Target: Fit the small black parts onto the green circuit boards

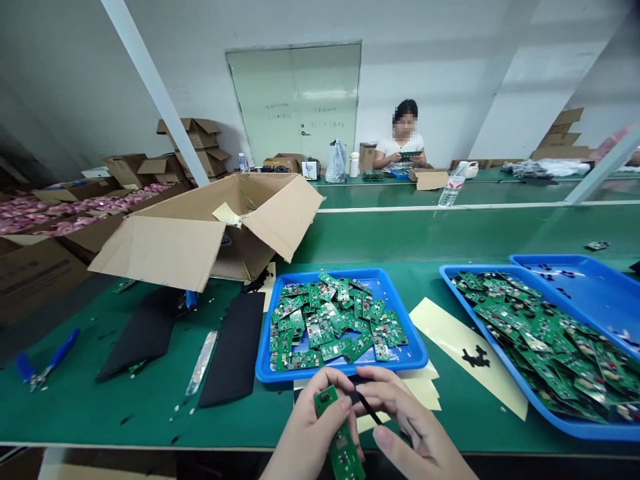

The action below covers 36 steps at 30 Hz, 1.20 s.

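My left hand (313,427) is closed around a long green circuit board (340,437), held upright at the near table edge. My right hand (407,423) pinches a thin black strip (367,405) right beside the board's top end. Just beyond both hands stands a blue tray (265,363) piled with several small green circuit boards (335,320). Yellow paper sheets (425,390) lie under and beside the tray.
A larger blue tray (575,423) of boards sits right, an open cardboard box (200,233) rear left. Black foam sheets (235,347) and blue-handled pliers (47,363) lie left on the green table. Another person (403,143) works at the far bench; a water bottle (451,187) stands nearby.
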Tool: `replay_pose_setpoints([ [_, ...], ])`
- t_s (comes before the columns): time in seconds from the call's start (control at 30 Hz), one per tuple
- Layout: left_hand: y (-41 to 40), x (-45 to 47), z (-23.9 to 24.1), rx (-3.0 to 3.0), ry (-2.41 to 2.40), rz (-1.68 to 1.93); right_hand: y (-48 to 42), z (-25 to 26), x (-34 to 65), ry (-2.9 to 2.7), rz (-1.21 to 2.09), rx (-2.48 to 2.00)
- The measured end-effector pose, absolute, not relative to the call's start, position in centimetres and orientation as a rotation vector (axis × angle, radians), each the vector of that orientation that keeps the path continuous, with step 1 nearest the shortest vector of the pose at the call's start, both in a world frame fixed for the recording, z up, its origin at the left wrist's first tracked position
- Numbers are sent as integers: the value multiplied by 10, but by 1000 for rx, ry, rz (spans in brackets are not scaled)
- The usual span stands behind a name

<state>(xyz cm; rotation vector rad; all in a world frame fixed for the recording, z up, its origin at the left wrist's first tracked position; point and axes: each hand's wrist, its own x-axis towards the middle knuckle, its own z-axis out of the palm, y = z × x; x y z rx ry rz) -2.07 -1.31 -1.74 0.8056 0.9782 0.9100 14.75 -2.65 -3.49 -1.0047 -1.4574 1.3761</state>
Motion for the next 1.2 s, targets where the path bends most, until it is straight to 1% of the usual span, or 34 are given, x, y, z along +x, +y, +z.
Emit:
replay_pose_setpoints([
  [0.23,-18,-13,-3,972,1128,909,-26,-33,154,-1663,1263,-1003],
  [0.43,-22,-14,-4,1019,1094,808,-19,-35,163,-1720,872,-1192],
  [0.5,-24,-14,-5,1038,1084,783,-15,-36,170,-1731,801,-1255],
  [0.6,-25,-14,-5,1019,1074,776,-11,-30,178,-1801,878,-1234],
  [0.73,-24,-12,-1,1011,1043,769,-9,-11,179,-1936,1159,-1106],
  [0.87,-23,-11,2,1012,1058,745,-9,-7,173,-1950,1396,-1144],
  [0.97,-19,-15,-1,989,1086,702,-11,-13,169,-1931,1382,-1212],
  [1.1,-11,-21,-6,1000,1121,536,-11,-14,167,-1918,1268,-1335],
  [1.2,-8,-22,-12,992,1114,487,-9,-13,166,-1960,1172,-1381],
])
